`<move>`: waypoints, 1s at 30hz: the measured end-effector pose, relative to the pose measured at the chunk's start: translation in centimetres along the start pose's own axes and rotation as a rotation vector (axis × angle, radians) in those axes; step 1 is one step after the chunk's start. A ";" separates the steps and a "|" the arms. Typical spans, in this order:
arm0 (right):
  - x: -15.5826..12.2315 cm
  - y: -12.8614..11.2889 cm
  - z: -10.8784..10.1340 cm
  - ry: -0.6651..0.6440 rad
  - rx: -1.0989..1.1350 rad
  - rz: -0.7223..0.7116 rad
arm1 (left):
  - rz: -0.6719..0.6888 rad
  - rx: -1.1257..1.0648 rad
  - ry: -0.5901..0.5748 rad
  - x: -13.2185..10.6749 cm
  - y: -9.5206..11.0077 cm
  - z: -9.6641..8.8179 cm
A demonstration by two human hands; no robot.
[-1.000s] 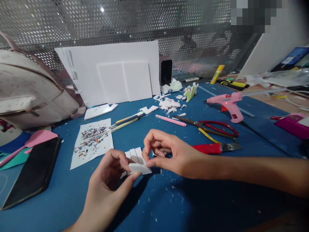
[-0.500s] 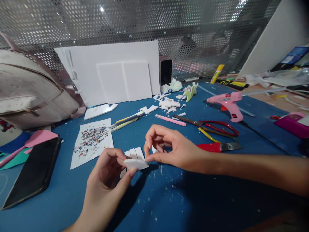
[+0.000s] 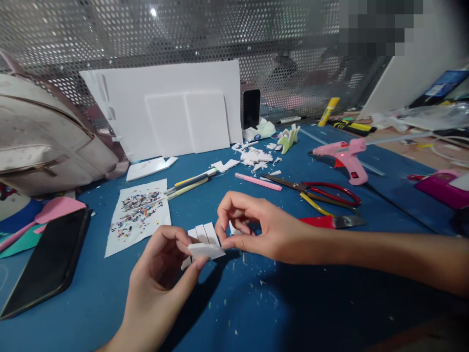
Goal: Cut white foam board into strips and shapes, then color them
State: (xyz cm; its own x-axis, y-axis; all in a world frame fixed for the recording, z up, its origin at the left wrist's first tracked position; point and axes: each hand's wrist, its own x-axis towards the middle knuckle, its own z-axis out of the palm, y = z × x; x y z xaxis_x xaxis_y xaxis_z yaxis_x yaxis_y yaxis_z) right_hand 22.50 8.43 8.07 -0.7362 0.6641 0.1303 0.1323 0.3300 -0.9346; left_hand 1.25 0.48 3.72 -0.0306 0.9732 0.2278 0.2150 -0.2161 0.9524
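Note:
A small white foam-like piece (image 3: 205,250) is pinched between the thumb and fingers of my left hand (image 3: 157,274), a little above the table. My right hand (image 3: 252,225) has its thumb and index fingertip brought together at the right end of that piece. What sits between those two fingertips, if anything, is too small to tell. Behind the held piece lie several flat white strips (image 3: 205,233) side by side, partly covered by it and by my left hand. Another small white bit (image 3: 233,229) shows through the gap in my right hand's fingers.
Right of my hands lie red-handled scissors (image 3: 330,191), a red-handled blade (image 3: 330,222) and a pink glue gun (image 3: 346,159). Ahead are a pink pen (image 3: 258,182) and white scraps (image 3: 255,156). Leftward are paper with colourful bits (image 3: 141,215), a phone (image 3: 47,259) and a backpack (image 3: 54,132).
Both hands keep nearly the same pose around the white piece. The right fingertips have shifted very slightly left and down. The whole view has drifted slightly.

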 end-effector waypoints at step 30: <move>-1.0 -1.2 -1.7 -0.591 -0.675 -0.005 | -0.007 -0.028 -0.048 0.0 0.3 0.2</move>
State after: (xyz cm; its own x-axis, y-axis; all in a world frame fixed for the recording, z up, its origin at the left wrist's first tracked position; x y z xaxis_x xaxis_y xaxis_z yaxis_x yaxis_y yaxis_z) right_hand 24.20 8.56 9.61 -0.9347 0.2695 -0.2318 0.3530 0.7800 -0.5167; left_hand 1.50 0.42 3.96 0.0149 0.9772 0.2120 0.1872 -0.2110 0.9594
